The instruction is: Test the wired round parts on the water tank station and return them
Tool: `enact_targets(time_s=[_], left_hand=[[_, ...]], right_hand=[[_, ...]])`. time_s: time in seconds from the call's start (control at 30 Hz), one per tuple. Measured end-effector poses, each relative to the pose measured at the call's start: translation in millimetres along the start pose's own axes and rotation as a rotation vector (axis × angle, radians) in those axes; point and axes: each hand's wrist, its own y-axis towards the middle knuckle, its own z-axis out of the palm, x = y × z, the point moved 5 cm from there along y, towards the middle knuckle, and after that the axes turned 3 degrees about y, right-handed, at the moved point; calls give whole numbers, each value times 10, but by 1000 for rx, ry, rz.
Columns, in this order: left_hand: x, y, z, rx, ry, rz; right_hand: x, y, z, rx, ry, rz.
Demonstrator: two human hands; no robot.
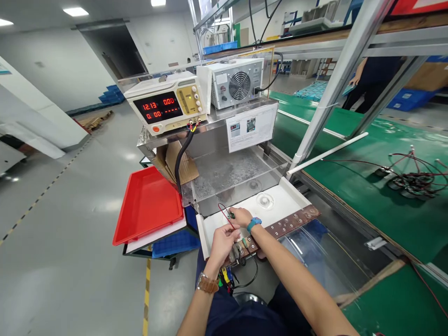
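My left hand [224, 240], with a brown watch strap on its wrist, has its thumb and fingers pinched around a thin red wire [226, 216]. The wire loops up over the white tray [297, 198]. Just beyond it my right hand [242, 217], wearing a blue band, is closed on a small dark-green piece [231, 215], too small to name. Both hands are close together above the tray's left part. Near them, a brown strip with metal eyelets [285, 225] runs along the front edge. Clips and a black cable [256, 268] hang from its left end.
Behind the tray, a power supply [168, 102] with red digits and a grey unit with a fan [238, 84] stand on a metal shelf. A red bin [149, 205] is at left. Wired round parts [413, 182] lie on the green bench at right, past a slanted metal post [336, 88].
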Motion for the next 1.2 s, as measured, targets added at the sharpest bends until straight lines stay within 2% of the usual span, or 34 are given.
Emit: enact_targets(time_s=[0.13,0.3,0.67,1.0,1.2], left_hand=[[140,100,39,-81,137,57],[295,126,120,-32,114,-11],[411,144,130,7,13,-56],[363,131,125,19,10,-23],[351,126,116,-18,9,-35]], right_hand=[[-11,10,2,-8,-1,6],[-20,9,19,-17,2,4],[-25,18,11,-28,7,16],[-8,7,6,-36,-4,25],[5,6,11,-62,37,16]])
